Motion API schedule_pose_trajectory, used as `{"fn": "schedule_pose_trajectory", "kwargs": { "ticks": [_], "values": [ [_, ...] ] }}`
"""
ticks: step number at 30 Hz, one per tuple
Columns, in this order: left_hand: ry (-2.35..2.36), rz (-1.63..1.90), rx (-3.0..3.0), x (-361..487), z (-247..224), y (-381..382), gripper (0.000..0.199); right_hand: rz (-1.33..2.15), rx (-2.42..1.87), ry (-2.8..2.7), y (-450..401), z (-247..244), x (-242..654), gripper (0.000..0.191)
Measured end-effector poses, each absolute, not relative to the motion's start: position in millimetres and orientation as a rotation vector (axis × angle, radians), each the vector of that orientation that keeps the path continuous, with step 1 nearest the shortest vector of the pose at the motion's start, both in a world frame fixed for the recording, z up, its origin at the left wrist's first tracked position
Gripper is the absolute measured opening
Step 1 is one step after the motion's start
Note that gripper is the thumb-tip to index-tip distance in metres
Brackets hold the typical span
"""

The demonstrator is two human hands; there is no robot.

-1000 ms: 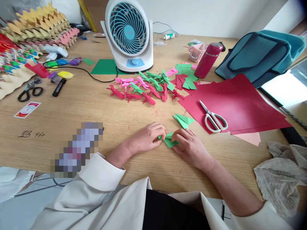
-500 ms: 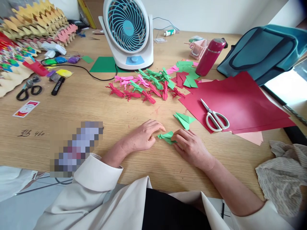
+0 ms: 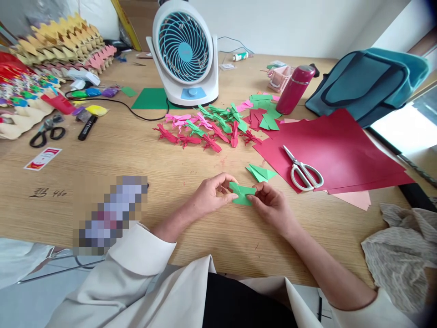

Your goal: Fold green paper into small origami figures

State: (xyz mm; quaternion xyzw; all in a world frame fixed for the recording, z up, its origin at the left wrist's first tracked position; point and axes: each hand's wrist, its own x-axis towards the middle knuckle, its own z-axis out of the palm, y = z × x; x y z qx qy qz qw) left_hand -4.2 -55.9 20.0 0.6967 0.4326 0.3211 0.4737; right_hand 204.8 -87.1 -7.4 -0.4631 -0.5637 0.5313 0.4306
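Observation:
A small piece of green paper [image 3: 243, 195] with fold lines is held between my two hands, just above the table. My left hand [image 3: 215, 193] pinches its left edge between thumb and fingers. On the opposite edge, my right hand [image 3: 273, 205] grips it the same way. Just beyond lies a folded green paper piece [image 3: 261, 173] with pointed ends, touched by neither hand. Farther back is a cluster of folded paper figures in red, pink and green, among them a red one [image 3: 211, 143].
White-handled scissors [image 3: 305, 175] rest on red paper sheets [image 3: 341, 150] to the right. Behind them stand a red bottle [image 3: 296, 90] and a teal bag [image 3: 362, 86]. A fan [image 3: 186, 50] is at the back. Dark scissors [image 3: 48, 133] and a black marker [image 3: 87, 127] lie left.
The green paper was low on the table, folded narrower, with my left hand beside it. Now it is spread wider and both hands pinch it. The view has shifted slightly.

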Motion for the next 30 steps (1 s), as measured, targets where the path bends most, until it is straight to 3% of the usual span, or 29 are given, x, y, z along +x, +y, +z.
{"fn": "schedule_pose_trajectory", "kwargs": {
  "ticks": [10,21,24,27,30],
  "values": [
    [0.979,0.813,1.483,0.8,11.5,-54.2,0.023,1.432,-1.107,-1.346,-86.1,-12.6,202.0,0.025],
    [0.909,0.836,1.452,3.6,8.3,-53.8,0.026,1.388,-1.096,-1.465,-89.6,-15.2,198.0,0.021],
    [0.954,0.87,1.628,1.4,13.7,-55.2,0.016,1.21,-1.141,-1.544,-90.7,-7.9,198.2,0.012],
    [0.976,0.973,1.948,-2.1,20.7,-55.9,0.004,0.82,-1.137,-1.743,-91.2,2.5,199.8,0.008],
    [0.932,1.024,2.219,-5.3,22.3,-55.1,0.015,0.483,-1.039,-1.926,-90.6,8.2,202.1,0.017]
  ]
}}
